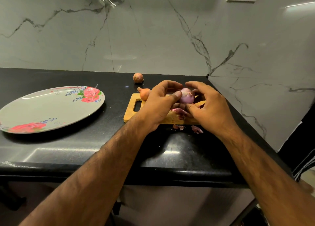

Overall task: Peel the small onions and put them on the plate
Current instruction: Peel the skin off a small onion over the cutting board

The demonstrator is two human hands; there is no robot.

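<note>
1. Three small onions are seen. A pale purple, glossy, mostly peeled onion [187, 95] is held just right of the frame's centre. An orange-skinned unpeeled onion [144, 93] lies at the upper left corner of the board. A brown, papery round onion [138, 77] stands above it in the frame, on the desk near the wall.
2. Both hands are closed on the purple onion. The left hand [158, 106] is curled round it from the left, with the thumb pressed flat on its surface. The right hand [209, 108] is cupped round it from the right, with the fingers arched over the top. This grip is judged to let one hand steady the onion while the last skin is picked off by the other.
3. The onion is held above the light wooden cutting board with a slot handle [131, 111], probably so that the waste is caught there. Dry purple skin scraps [196, 129] are seen on the board under the hands and on the glossy black desk [102, 149] just below the board's lower edge.
4. The grey oval plate with red rose prints [51, 109] is set at the left of the frame, well apart from the board, so skins are kept off it. No onion is seen on it.
5. The first peeling is judged to be nearly done, and two onions are yet to be peeled.
</note>
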